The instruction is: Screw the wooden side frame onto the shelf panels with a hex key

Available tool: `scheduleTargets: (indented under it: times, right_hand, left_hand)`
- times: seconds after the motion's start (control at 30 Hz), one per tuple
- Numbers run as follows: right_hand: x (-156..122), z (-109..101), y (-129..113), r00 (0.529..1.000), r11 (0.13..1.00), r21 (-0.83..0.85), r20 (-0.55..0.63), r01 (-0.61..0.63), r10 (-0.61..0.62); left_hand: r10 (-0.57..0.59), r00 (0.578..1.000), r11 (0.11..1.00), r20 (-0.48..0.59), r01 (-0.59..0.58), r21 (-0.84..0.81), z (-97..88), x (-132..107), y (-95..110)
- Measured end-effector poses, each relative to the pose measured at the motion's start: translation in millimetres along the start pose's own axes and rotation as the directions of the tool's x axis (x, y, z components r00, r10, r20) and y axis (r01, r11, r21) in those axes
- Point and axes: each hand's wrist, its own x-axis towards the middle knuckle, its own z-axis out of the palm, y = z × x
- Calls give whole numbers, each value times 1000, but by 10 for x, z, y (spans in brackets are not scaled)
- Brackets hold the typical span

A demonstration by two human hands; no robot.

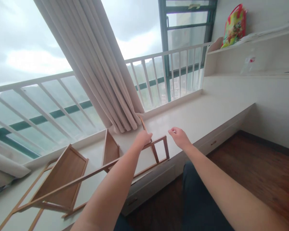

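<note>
A brown wooden shelf rack (60,185) lies on its side on the white window bench. Its board-like shelves (62,178) stand up between thin rails. At the rack's right end, my left hand (143,138) is closed around a narrow wooden bar (144,124) where it meets the upper rail; the fingers hide the joint. My right hand (179,138) hovers over the bench, just right of the rack's end and apart from it. Its thumb and fingers are pinched together, and whatever they may hold is too small to make out.
A beige curtain (96,61) hangs down to the bench (195,112) behind the rack. White railing (149,77) runs along the window. On the right, a wall shelf (267,36) bears a colourful bag (235,25) and a clear bottle (248,65). Drawers (154,183) front the bench.
</note>
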Motion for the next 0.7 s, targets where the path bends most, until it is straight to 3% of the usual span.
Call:
scheduleTargets:
  times: [0.13, 0.3, 0.53, 0.7]
  right_hand:
    - [145, 180, 386, 997, 974, 215, -10, -75, 79]
    - [338, 597, 698, 982, 901, 411, 178, -138, 70]
    - [532, 1266, 603, 915, 817, 542, 400, -198, -43]
    - [618, 1446, 465, 896, 818, 537, 439, -205, -64]
  left_hand:
    - [59, 998, 998, 10, -59, -13, 24, 34, 38]
    - [65, 998, 997, 4, -65, -48, 111, -1, 24]
    - [6, 999, 989, 40, 0, -145, 93, -122, 22]
    - [-25, 994, 975, 102, 47, -215, 36, -144, 61]
